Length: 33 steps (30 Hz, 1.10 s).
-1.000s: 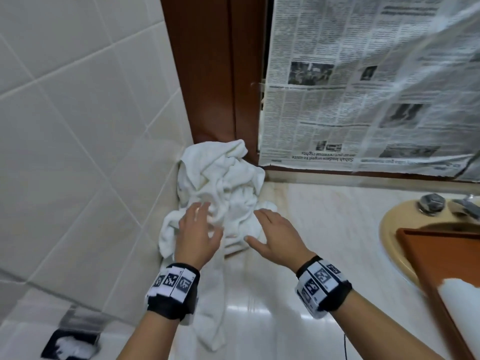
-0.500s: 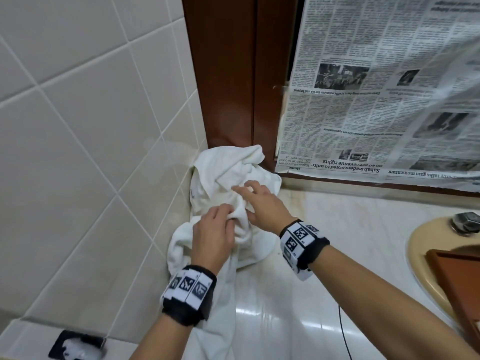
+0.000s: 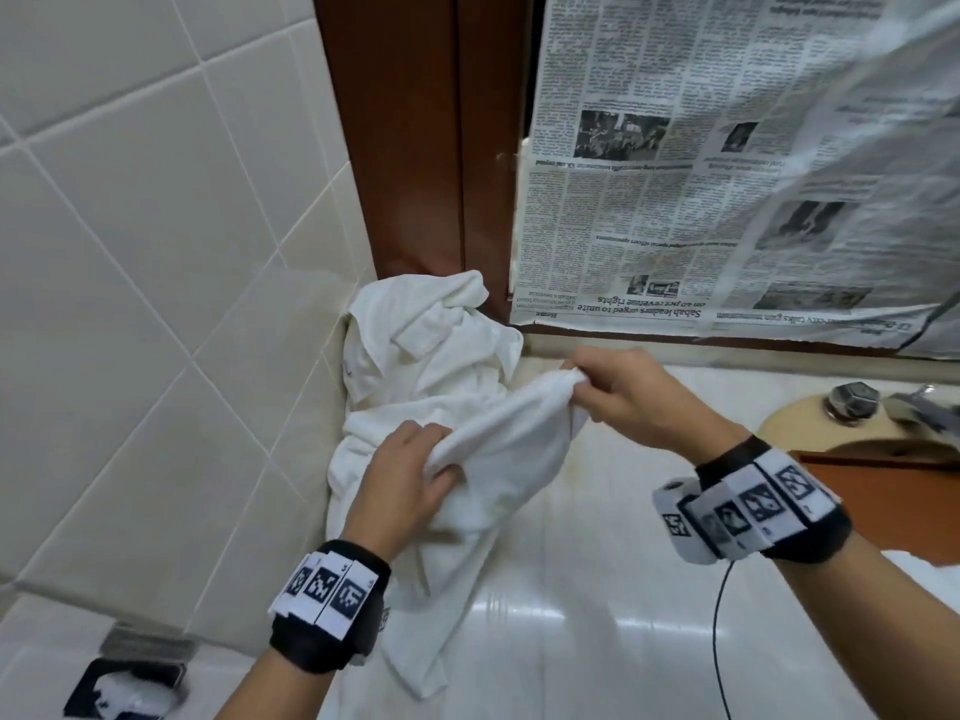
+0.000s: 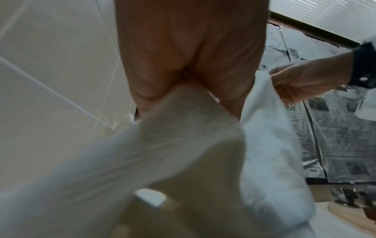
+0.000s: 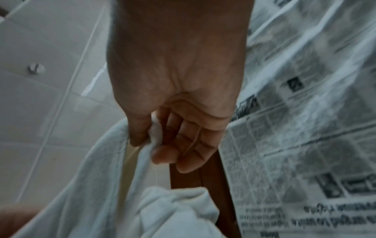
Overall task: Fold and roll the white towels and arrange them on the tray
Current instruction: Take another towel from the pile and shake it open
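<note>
A heap of white towels (image 3: 426, 350) lies in the corner of the counter against the tiled wall. One white towel (image 3: 509, 444) is stretched between both hands above the heap. My left hand (image 3: 410, 475) grips its lower left edge, fingers curled round the cloth (image 4: 183, 128). My right hand (image 3: 608, 387) pinches the upper right edge between thumb and fingers (image 5: 154, 145). A wooden tray (image 3: 893, 506) sits at the right edge over the basin, with something white (image 3: 924, 569) at its near part, mostly hidden by my right wrist.
Newspaper (image 3: 727, 163) covers the mirror behind the counter, beside a brown wooden frame (image 3: 415, 132). A yellowish basin (image 3: 795, 423) with a metal tap (image 3: 857, 402) is at the right. The pale counter (image 3: 571, 615) is glossy. A dark holder (image 3: 124, 688) sits low left.
Both hands went from resting on the heap to taking hold of one towel. The right hand has now pulled its edge out to the right, spreading the towel between the hands.
</note>
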{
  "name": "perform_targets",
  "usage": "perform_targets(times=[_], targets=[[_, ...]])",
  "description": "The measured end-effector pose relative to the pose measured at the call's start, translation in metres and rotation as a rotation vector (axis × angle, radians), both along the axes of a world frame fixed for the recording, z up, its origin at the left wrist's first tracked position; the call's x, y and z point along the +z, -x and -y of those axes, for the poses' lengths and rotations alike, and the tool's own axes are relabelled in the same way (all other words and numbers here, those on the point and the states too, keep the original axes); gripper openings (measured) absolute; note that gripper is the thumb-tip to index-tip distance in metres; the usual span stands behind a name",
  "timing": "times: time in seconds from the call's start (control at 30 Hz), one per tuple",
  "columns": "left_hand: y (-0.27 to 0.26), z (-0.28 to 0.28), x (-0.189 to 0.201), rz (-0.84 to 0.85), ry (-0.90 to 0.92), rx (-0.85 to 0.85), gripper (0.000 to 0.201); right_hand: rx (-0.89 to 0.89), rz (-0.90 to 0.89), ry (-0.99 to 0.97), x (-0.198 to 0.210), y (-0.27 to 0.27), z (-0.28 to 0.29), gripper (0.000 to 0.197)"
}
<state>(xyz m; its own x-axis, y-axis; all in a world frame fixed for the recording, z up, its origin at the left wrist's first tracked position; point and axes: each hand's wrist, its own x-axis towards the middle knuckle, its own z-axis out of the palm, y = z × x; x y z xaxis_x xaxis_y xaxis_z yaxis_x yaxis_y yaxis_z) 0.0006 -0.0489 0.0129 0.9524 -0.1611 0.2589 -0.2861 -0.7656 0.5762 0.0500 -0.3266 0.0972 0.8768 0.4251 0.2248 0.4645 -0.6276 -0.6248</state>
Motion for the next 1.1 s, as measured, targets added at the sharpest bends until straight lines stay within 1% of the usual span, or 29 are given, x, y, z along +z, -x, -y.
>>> perform_targets(times=[0.07, 0.1, 0.17, 0.23, 0.3, 0.37, 0.43, 0.47, 0.53, 0.57, 0.6, 0.67, 0.7, 0.73, 0.8, 0.83, 0.87, 0.93, 1.0, 1.07, 1.1], targets=[[0.004, 0.008, 0.011, 0.028, 0.072, -0.041, 0.017, -0.064, 0.048, 0.004, 0.021, 0.016, 0.023, 0.018], [0.007, 0.013, 0.019, 0.037, 0.144, -0.055, 0.016, -0.093, 0.068, 0.008, 0.032, 0.025, 0.034, 0.021], [0.011, 0.026, 0.036, 0.026, 0.302, -0.029, 0.010, -0.147, 0.119, -0.018, 0.054, 0.044, 0.052, 0.028], [0.016, 0.041, 0.053, 0.018, 0.415, 0.012, 0.004, -0.203, 0.179, -0.110, 0.075, 0.063, 0.069, 0.034], [0.025, 0.057, 0.070, 0.049, 0.470, 0.015, 0.010, -0.245, 0.217, -0.225, 0.092, 0.081, 0.083, 0.039], [0.036, 0.072, 0.083, 0.040, 0.514, -0.029, 0.019, -0.246, 0.225, -0.312, 0.100, 0.092, 0.093, 0.035], [0.044, 0.084, 0.086, -0.023, 0.576, -0.079, 0.029, -0.274, 0.150, -0.330, 0.088, 0.094, 0.102, 0.030], [0.048, 0.090, 0.084, -0.048, 0.599, -0.088, 0.033, -0.306, 0.086, -0.316, 0.073, 0.091, 0.108, 0.027], [0.056, 0.101, 0.074, -0.109, 0.615, -0.058, 0.037, -0.402, -0.013, -0.173, 0.030, 0.086, 0.121, 0.015], [0.061, 0.107, 0.065, -0.166, 0.598, -0.024, 0.037, -0.449, -0.052, -0.096, 0.006, 0.087, 0.129, 0.011], [0.068, 0.114, 0.055, -0.239, 0.547, 0.014, 0.036, -0.486, -0.109, -0.063, -0.018, 0.092, 0.136, 0.011], [0.082, 0.125, 0.022, -0.380, 0.350, 0.039, 0.038, -0.533, -0.303, -0.124, -0.062, 0.113, 0.146, 0.014], [0.090, 0.130, 0.004, -0.464, 0.236, 0.012, 0.047, -0.543, -0.388, -0.140, -0.083, 0.126, 0.149, 0.019], [0.100, 0.134, -0.013, -0.545, 0.115, -0.034, 0.065, -0.539, -0.419, -0.095, -0.104, 0.140, 0.151, 0.026], [0.116, 0.141, -0.048, -0.655, -0.087, -0.122, 0.113, -0.444, -0.357, 0.096, -0.140, 0.164, 0.151, 0.041], [0.125, 0.145, -0.063, -0.685, -0.171, -0.144, 0.126, -0.366, -0.339, 0.159, -0.156, 0.175, 0.147, 0.047], [0.131, 0.148, -0.075, -0.688, -0.251, -0.146, 0.127, -0.280, -0.340, 0.213, -0.168, 0.184, 0.141, 0.052], [0.142, 0.156, -0.090, -0.628, -0.358, -0.097, 0.110, -0.177, -0.315, 0.378, -0.189, 0.194, 0.129, 0.062], [0.145, 0.160, -0.094, -0.549, -0.362, -0.022, 0.099, -0.161, -0.154, 0.557, -0.200, 0.197, 0.114, 0.071], [0.146, 0.162, -0.096, -0.486, -0.337, -0.004, 0.095, -0.191, -0.097, 0.634, -0.201, 0.188, 0.099, 0.080], [0.146, 0.161, -0.097, -0.455, -0.333, -0.011, 0.093, -0.217, -0.072, 0.665, -0.201, 0.182, 0.093, 0.081]])
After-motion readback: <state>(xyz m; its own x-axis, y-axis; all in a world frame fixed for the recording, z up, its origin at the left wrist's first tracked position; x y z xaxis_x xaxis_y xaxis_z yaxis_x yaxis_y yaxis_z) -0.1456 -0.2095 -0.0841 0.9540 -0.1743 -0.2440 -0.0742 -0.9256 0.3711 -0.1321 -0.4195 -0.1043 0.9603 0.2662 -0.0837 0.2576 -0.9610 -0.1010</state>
